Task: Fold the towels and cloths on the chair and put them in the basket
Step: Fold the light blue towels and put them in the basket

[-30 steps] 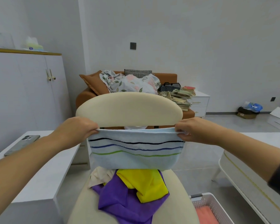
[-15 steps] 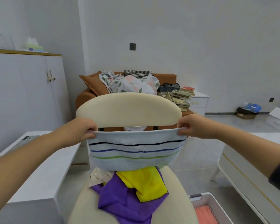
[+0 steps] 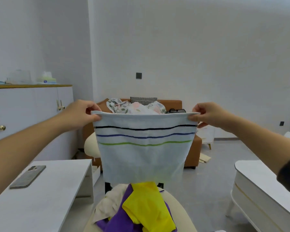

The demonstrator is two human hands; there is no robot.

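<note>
**Desk:** What does the frame show?

**Caption writer:** A person holds a pale striped towel (image 3: 142, 154) up at arm's length. The left hand (image 3: 81, 113) and right hand (image 3: 206, 115) each pinch a top corner between thumb and curled fingers, and the cloth hangs flat in the air above a cream chair (image 3: 179, 215). Its lower hem hangs just above a heap of a yellow cloth (image 3: 146, 206), a purple cloth (image 3: 117, 221) and a cream cloth (image 3: 107, 206).

**Desk:** What is the risk?

**Caption writer:** If either pinch slackens, that corner would probably drop onto the heap. Corners brought together unevenly would give a skewed fold. A low hem might also drag the yellow cloth off the seat (it lies loose on top).

**Desk:** And the setting?

**Caption writer:** A white table (image 3: 40, 206) with a phone (image 3: 28, 176) stands at left and a low white table (image 3: 258, 181) at right. A brown sofa (image 3: 191, 153) sits behind and a cabinet (image 3: 32, 106) lines the left wall. I cannot make out the basket.
</note>
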